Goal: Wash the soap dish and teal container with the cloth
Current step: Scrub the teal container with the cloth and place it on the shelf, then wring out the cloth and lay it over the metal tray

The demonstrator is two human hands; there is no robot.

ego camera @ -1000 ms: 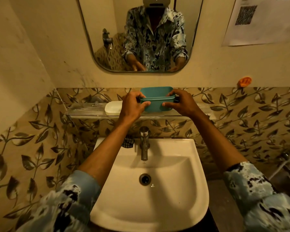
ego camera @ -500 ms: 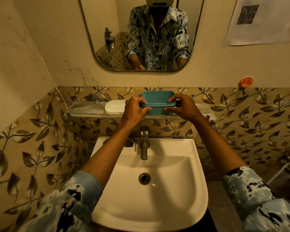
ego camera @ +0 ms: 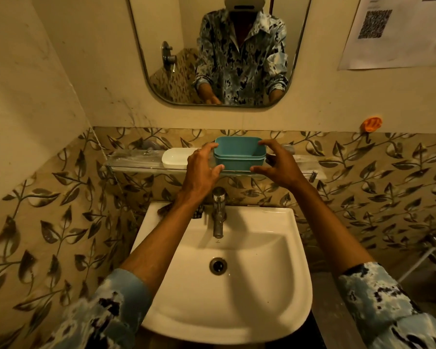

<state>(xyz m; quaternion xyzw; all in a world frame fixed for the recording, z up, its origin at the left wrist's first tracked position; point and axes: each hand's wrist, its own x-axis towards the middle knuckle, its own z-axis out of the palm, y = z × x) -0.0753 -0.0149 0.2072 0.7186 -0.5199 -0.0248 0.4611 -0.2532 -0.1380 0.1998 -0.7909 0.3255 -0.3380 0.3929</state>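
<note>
The teal container (ego camera: 239, 154) stands upright on the glass shelf (ego camera: 134, 163) above the sink. My left hand (ego camera: 202, 167) is at its left end and my right hand (ego camera: 277, 163) at its right end. Both have fingers spread and curled around the container without clasping it. The white soap dish (ego camera: 175, 157) lies on the shelf just left of my left hand. A dark checked cloth (ego camera: 198, 214) sits on the sink's back rim, mostly hidden behind my left forearm.
A chrome tap (ego camera: 219, 212) rises at the back of the white sink (ego camera: 249, 311), below the shelf. A mirror (ego camera: 161, 34) hangs above, an orange hook (ego camera: 370, 124) and a paper sheet (ego camera: 393, 34) at the right. Tiled walls close in on the left.
The container has come down onto the shelf. Both hands, which gripped its ends, have opened and drawn slightly back from it.
</note>
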